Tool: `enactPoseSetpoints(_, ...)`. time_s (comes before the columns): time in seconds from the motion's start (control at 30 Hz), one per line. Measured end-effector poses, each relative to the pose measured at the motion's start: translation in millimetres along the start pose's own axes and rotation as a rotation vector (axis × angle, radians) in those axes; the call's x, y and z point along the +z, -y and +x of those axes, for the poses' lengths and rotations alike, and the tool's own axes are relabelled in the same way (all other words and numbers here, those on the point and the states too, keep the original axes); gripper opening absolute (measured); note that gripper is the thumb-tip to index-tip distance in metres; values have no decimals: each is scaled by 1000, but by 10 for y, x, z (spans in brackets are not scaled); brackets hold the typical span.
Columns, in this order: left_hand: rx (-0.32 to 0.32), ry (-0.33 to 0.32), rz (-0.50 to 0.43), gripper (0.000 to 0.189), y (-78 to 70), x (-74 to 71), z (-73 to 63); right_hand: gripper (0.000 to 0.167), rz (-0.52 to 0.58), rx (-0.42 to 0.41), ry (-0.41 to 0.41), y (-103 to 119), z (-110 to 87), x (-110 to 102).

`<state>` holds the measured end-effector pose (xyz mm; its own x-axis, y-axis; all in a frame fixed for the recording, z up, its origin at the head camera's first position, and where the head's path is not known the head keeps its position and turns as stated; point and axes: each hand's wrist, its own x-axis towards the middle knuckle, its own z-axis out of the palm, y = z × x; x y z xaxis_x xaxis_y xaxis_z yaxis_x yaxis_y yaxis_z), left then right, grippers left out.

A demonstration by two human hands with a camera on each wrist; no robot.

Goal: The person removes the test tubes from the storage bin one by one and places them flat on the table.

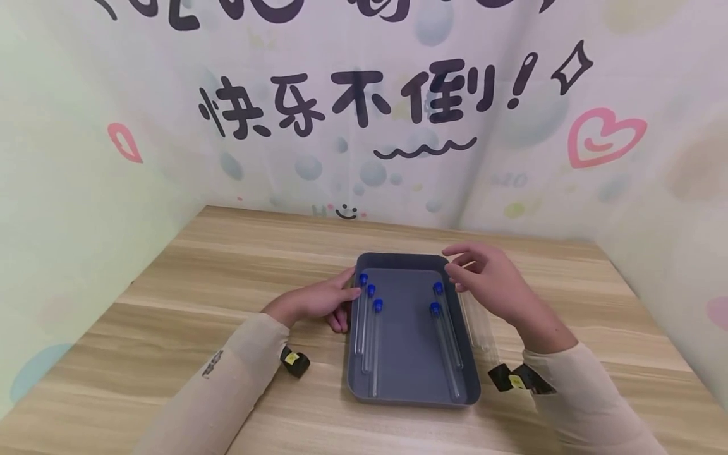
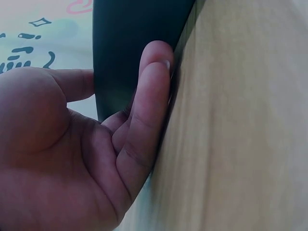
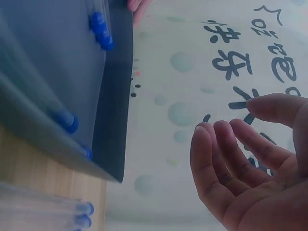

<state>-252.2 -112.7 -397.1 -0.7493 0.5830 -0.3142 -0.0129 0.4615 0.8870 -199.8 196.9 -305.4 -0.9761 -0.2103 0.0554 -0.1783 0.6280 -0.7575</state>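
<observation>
A grey rectangular tray (image 1: 404, 373) lies on the table with clear, blue-capped test tubes in it. Three tubes (image 1: 373, 354) lie along its left side and two tubes (image 1: 446, 341) along its right. My left hand (image 1: 318, 300) holds the tray's left wall, thumb over the rim and fingers against the outside. In the left wrist view those fingers (image 2: 149, 106) reach low on the dark wall, close to the tabletop. Raised by the tray's far right corner, my right hand (image 1: 489, 278) has loosely bent fingers with nothing between them.
More clear tubes (image 1: 479, 322) lie on the table just right of the tray, partly under my right forearm; their blue caps (image 3: 84, 209) show in the right wrist view. The wood-grain table (image 1: 273, 253) meets a printed curtain (image 1: 318, 183) at the back.
</observation>
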Motion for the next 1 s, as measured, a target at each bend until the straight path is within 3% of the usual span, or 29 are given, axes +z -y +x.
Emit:
enactPoseSetpoints(0.47, -2, 7, 4, 65, 26, -3, 8, 34, 56, -49, 13, 199, 147, 198)
enactPoseSetpoints(1.0, -5, 11, 15, 63, 39, -30, 5, 31, 154, -121, 61, 345, 282, 572)
